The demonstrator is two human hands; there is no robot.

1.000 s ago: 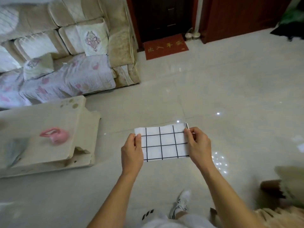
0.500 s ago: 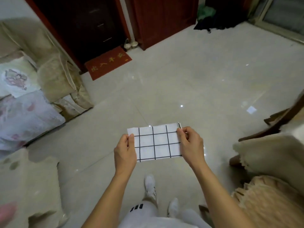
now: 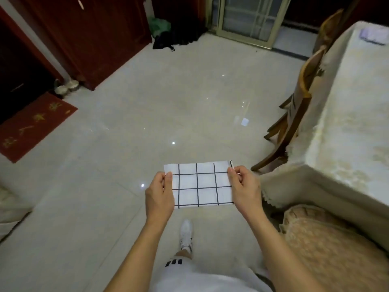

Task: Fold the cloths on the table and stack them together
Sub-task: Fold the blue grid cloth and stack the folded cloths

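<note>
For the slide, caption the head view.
Both hands, left and right, hold a folded grid-patterned cloth above the tiled floor.

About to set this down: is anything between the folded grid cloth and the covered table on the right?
Nothing visible blocks it. The grid cloth is held in the air by the left hand and right hand, beside the table. Only the table's near corner lies between; the chairs stand farther along its side.

Folded checked cloth (image 3: 200,184) pinched between both hands (image 3: 160,197), covered table (image 3: 345,131) right
</note>
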